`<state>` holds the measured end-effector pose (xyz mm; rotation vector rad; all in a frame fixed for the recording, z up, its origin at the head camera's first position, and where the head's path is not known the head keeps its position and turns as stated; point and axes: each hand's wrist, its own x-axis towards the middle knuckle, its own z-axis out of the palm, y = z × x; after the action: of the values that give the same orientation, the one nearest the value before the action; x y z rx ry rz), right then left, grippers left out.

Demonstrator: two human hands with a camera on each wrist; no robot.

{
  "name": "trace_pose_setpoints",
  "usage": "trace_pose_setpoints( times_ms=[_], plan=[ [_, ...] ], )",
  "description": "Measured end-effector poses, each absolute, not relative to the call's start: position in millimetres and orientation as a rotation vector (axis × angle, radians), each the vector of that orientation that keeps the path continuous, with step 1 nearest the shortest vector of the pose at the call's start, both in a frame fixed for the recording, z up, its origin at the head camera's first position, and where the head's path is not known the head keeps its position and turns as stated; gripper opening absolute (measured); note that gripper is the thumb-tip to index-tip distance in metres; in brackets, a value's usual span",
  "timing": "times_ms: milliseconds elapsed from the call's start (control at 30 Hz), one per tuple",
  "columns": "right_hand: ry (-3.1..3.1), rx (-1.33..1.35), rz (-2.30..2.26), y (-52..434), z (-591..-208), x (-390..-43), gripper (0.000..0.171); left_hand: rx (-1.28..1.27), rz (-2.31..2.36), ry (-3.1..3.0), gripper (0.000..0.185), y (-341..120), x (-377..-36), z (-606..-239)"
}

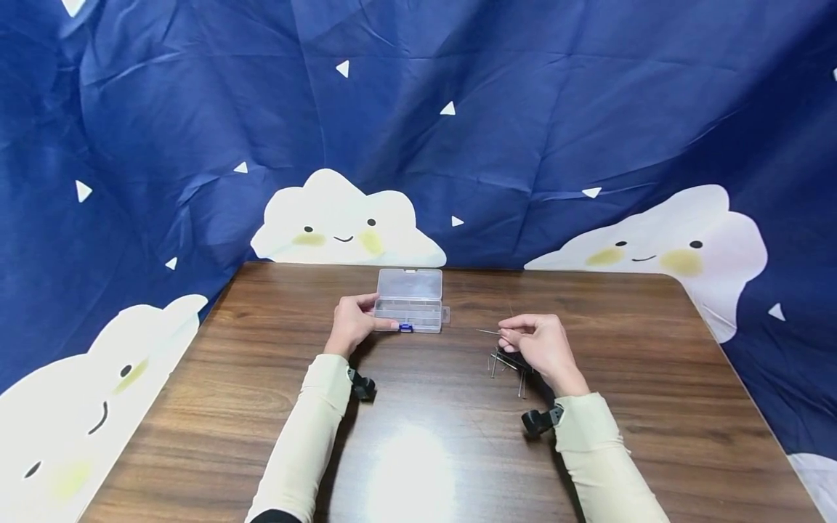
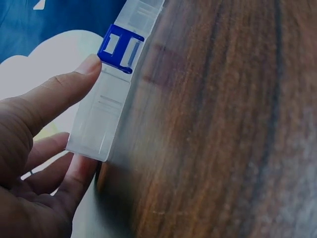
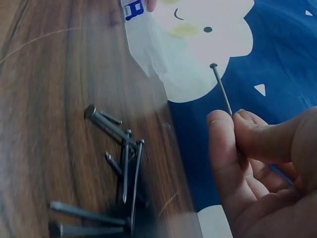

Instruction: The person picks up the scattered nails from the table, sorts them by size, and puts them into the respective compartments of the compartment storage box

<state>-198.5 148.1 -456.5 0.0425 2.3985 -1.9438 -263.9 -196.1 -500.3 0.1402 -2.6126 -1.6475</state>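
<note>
A clear plastic compartment box [image 1: 408,314] with a blue latch [image 2: 121,48] stands on the table, its lid [image 1: 410,284] raised. My left hand [image 1: 354,319] holds the box by its left end, thumb along the front beside the latch and fingers round the end and back. Thumb and index finger of my right hand [image 1: 539,345] pinch a thin nail [image 3: 221,88], its head pointing away from the fingers. Below that hand lies a pile of loose nails [image 3: 130,163] of several sizes, around a small dark object partly hidden beneath them.
The wooden table [image 1: 248,407] has a bright glare patch near its front. A blue curtain [image 1: 490,160] with white clouds hangs behind its far edge. A small clear tab [image 1: 446,314] sticks out at the box's right side.
</note>
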Motion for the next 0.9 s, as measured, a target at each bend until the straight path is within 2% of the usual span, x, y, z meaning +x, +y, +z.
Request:
trace_pose_setpoints(
  times_ms=[433,900],
  plan=[
    [2.336,0.027,-1.965,123.5,-456.4,-213.9,0.019,0.176,-1.494,-2.677,0.08,-193.9,-262.1,-491.8],
    [2.308,-0.019,-1.974,94.7,-457.8,-230.3,0.019,0.194,-1.532,-2.679,0.082,-193.8,-261.9,-494.3]
  ],
)
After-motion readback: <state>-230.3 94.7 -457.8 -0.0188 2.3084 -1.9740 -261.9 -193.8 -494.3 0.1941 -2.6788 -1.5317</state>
